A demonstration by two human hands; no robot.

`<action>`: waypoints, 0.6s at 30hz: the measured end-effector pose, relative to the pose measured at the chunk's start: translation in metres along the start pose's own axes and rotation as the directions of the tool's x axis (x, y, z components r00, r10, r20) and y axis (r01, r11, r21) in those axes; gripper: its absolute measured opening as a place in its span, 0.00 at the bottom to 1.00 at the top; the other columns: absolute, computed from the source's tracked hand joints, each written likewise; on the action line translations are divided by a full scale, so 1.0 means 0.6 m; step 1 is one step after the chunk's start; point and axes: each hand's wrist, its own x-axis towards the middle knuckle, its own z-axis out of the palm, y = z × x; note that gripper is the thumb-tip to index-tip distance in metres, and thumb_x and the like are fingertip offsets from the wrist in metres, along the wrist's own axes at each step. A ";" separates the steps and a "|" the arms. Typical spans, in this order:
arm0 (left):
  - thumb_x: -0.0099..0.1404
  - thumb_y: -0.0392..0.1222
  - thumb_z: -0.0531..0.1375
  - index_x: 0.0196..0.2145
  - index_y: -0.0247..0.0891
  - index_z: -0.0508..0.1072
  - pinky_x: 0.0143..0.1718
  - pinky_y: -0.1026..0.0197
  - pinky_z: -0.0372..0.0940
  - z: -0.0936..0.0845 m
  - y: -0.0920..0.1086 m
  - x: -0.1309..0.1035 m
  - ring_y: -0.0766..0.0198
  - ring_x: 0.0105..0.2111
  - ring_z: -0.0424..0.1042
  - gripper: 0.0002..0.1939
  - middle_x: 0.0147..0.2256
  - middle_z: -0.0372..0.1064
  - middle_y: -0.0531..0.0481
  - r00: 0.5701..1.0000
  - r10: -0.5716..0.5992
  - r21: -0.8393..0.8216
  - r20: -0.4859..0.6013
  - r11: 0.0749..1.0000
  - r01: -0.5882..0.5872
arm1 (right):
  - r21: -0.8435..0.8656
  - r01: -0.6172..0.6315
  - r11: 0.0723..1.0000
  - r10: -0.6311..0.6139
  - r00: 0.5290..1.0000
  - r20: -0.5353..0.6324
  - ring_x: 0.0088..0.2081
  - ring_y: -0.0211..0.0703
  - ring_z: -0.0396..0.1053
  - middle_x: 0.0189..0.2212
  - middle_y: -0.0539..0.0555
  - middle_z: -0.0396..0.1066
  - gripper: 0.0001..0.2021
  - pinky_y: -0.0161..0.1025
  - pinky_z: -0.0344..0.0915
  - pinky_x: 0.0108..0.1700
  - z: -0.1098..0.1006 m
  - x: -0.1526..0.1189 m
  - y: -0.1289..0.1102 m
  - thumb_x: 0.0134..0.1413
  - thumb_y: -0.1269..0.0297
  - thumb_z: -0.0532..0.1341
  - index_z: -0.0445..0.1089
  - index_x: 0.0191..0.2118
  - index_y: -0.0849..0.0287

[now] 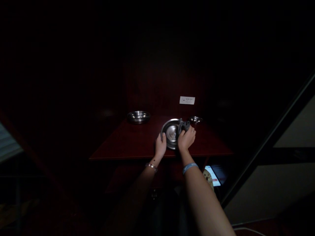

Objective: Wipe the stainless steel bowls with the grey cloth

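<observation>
A round, shiny steel bowl [171, 133] is held up above the front part of the dark red table, its inside turned toward me. My left hand [160, 146] grips its left rim, thumb on the inner side and the fingers hidden behind. On the right side, my right hand [187, 139] is closed around a bunched dark grey cloth [183, 126], which lies against the bowl's right rim. Farther back on the left sits a stack of steel bowls [138, 116]. A smaller steel bowl [196, 120] sits at the back right.
The dark red table [118, 144] ends in a straight front edge. A white socket plate [187, 100] is on the back wall. Below the table at right, a phone with a lit screen [213, 177] shows beside my forearm. Much of the surroundings is too dark to make out.
</observation>
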 end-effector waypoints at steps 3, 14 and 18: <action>0.69 0.49 0.49 0.42 0.35 0.70 0.45 0.58 0.65 -0.003 0.006 0.000 0.58 0.40 0.72 0.17 0.39 0.74 0.42 0.999 -0.028 -0.002 -0.017 1.000 0.028 | 0.003 0.026 1.000 -0.026 1.000 -0.003 0.52 0.57 0.58 0.50 0.64 0.64 0.25 0.52 0.54 0.52 0.001 -0.004 -0.020 0.52 0.70 0.47 0.61 0.57 0.62; 0.68 0.49 0.50 0.43 0.35 0.71 0.45 0.58 0.66 0.001 0.005 -0.005 0.59 0.40 0.73 0.17 0.39 0.74 0.43 0.997 -0.008 -0.059 0.071 0.998 0.012 | 0.007 0.059 0.998 -0.059 0.998 0.012 0.52 0.56 0.59 0.49 0.64 0.65 0.23 0.55 0.53 0.54 -0.027 0.010 -0.042 0.55 0.69 0.46 0.62 0.56 0.62; 0.67 0.50 0.52 0.41 0.36 0.71 0.45 0.58 0.66 0.000 0.005 -0.003 0.60 0.39 0.73 0.16 0.37 0.74 0.44 0.999 0.002 -0.075 0.049 0.997 0.002 | 0.016 0.084 0.996 -0.083 0.996 -0.036 0.54 0.57 0.57 0.50 0.65 0.65 0.23 0.57 0.49 0.57 -0.019 0.003 -0.056 0.54 0.71 0.47 0.63 0.55 0.62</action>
